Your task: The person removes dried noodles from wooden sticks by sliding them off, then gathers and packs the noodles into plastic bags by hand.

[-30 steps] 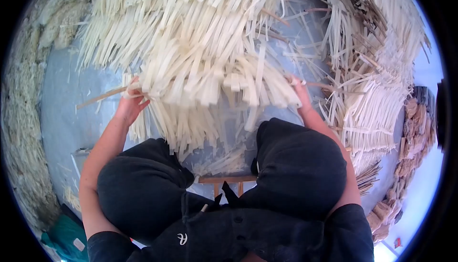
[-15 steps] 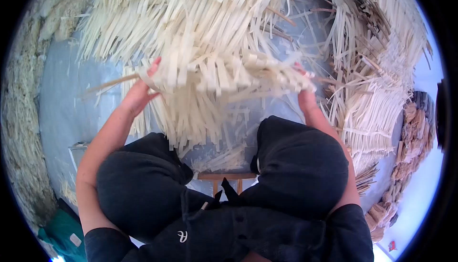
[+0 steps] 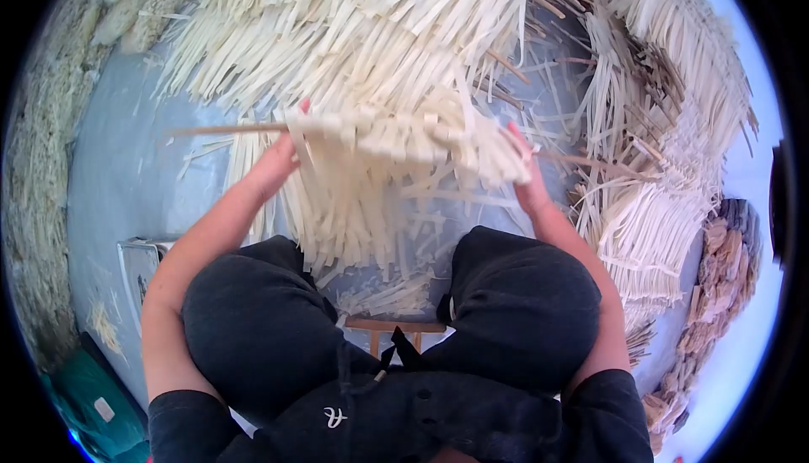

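your bare left hand (image 3: 282, 158) is closed around the left end of the fringed stretch; your bare right hand (image 3: 524, 168) is closed around the right end; between them you've got a long, slim, brown wooden stick (image 3: 223, 129) with a dense fringe of thin, flat, cream-coloured ribbon-like strips (image 3: 404, 143) along its middle; it sits crosswise in front of your black-clothed knees (image 3: 249, 303), over the smooth grey-blue floor (image 3: 126, 151); bare stick pokes out past both hands.

handling: should be light for its bulk; the stick looks like the only stiff part, so let it carry the load; the strips look floppy, springy and easy to crease or snap, also likely a bit slick where they overlap; expect the fringe to swing and lag behind your wrists; fringe is smeared by blur, so i can't tell if the strips are tied or only looped over the stick.

where to hold: both ends of the fringe, about where you are; get fingers right round the stick, not just the strips, or they may slide or pull out; keep both sides level, thin stick could bow if one end takes it all; watch the free tips, they could snag on the big layered heap of cream strips (image 3: 362, 33) just beyond, or the right-hand tip on the tangled cream-strip pile (image 3: 645, 227).
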`<state>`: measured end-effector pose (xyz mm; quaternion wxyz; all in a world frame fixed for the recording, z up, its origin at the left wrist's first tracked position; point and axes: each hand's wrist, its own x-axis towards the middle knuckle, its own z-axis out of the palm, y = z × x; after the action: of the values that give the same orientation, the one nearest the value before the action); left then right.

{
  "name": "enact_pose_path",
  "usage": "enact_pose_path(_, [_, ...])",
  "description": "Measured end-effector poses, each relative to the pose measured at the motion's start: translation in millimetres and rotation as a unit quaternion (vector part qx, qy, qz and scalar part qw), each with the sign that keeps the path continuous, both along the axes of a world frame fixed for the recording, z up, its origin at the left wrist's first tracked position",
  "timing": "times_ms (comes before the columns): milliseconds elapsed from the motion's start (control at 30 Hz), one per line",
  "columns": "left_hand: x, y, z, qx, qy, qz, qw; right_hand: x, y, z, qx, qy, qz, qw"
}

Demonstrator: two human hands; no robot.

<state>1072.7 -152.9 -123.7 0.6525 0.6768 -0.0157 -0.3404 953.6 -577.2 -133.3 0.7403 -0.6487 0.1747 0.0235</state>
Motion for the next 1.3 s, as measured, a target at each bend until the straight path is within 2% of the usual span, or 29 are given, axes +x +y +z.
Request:
enact_pose_path(33, [8.9,-0.5,20.9,0.003,-0.026,0.025,0.999,9.3,-5.9,12.8,-0.029,-0.050,0.039,0.998])
enact_pose_path(100, [19.4,4.3,62.9,0.010,-0.146,0.036,0.989,28.2,1.4,59.1,-0.055,-0.078,0.039,0.995])
enact_pose_path(167, [30.5,14.6,83.9,-0.005,-0.239,0.064,0.969,44.0,13.2,106.9,-0.094,-0.134,0.063,0.985])
enact_pose_path(200, [29.3,23.2,96.4,-0.002,-0.239,0.068,0.969,48.1,20.5,126.3,-0.110,-0.162,0.087,0.977])
enact_pose_path(233, [27.4,32.4,108.6,-0.039,-0.273,0.089,0.957,50.7,28.8,139.8,-0.073,-0.200,0.116,0.970])
enact_pose_path(300, [22.2,52.6,113.4,-0.074,-0.306,0.116,0.942,50.8,49.3,164.1,-0.070,-0.205,0.132,0.967])
enact_pose_path(367, [17.0,78.3,109.9,-0.172,-0.254,0.312,0.899,45.0,78.0,181.1,-0.070,-0.187,0.131,0.971])
enact_pose_path(400, [15.9,87.2,109.7,-0.168,-0.253,0.316,0.899,43.1,83.0,173.8,-0.066,-0.185,0.136,0.971])
enact_pose_path(467, [14.2,97.4,112.7,-0.097,-0.217,0.339,0.910,40.7,90.0,156.0,-0.026,-0.045,0.130,0.990])
enact_pose_path(500, [11.7,94.5,114.1,-0.008,-0.207,0.346,0.915,41.7,98.5,150.6,-0.012,0.003,0.161,0.987])
enact_pose_path(533, [13.3,96.3,107.2,-0.006,-0.204,0.347,0.915,45.6,108.0,140.3,0.005,0.058,0.157,0.986])
enact_pose_path(633, [23.7,106.3,54.4,-0.003,-0.011,0.323,0.946,50.9,143.1,97.8,0.027,0.170,0.134,0.976])
enact_pose_path(667, [27.6,116.8,28.6,-0.003,-0.006,0.324,0.946,51.7,149.7,76.6,0.041,0.192,0.141,0.970])
enact_pose_path(733, [30.6,132.8,-19.9,0.087,0.071,0.276,0.955,49.9,157.8,18.0,0.074,0.253,0.149,0.953])
enact_pose_path(800, [23.6,136.0,-54.2,0.056,0.120,0.253,0.958,50.9,165.5,-40.6,0.092,0.293,0.149,0.940])
enact_pose_path(867, [13.5,137.9,-82.6,-0.056,0.163,0.221,0.960,55.2,173.6,-82.8,0.109,0.346,0.187,0.913])
enact_pose_path(900, [11.0,136.2,-88.2,-0.056,0.166,0.225,0.959,62.0,176.8,-98.0,0.108,0.349,0.189,0.911])
enact_pose_path(933, [7.0,134.0,-93.1,0.101,0.171,0.209,0.958,68.5,183.2,-107.0,0.022,0.344,0.181,0.921])
enact_pose_path(967, [1.2,134.9,-96.3,0.256,0.174,0.184,0.933,72.0,187.5,-115.6,-0.062,0.336,0.171,0.924])
enact_pose_path(1100, [-11.3,148.6,-101.4,0.259,0.146,0.102,0.949,92.4,168.6,-106.1,-0.141,0.362,0.244,0.889])
enact_pose_path(1133, [-9.0,168.7,-116.1,0.319,0.108,0.067,0.939,95.7,153.9,-100.7,-0.253,0.281,0.345,0.859])
enact_pose_path(1167, [-5.6,183.4,-124.1,0.377,0.068,0.033,0.923,97.8,139.4,-92.6,-0.357,0.192,0.437,0.803])
enact_pose_path(1200, [1.3,190.9,-118.3,0.377,0.066,0.030,0.923,98.6,127.5,-77.5,-0.357,0.192,0.434,0.805])
enact_pose_path(1267, [20.0,200.5,-82.1,0.444,-0.017,-0.064,0.894,99.8,107.2,-34.6,-0.444,0.175,0.449,0.756])
enact_pose_path(1300, [25.1,191.3,-54.6,0.448,-0.022,-0.068,0.891,99.2,98.2,-15.8,-0.440,0.173,0.444,0.761])
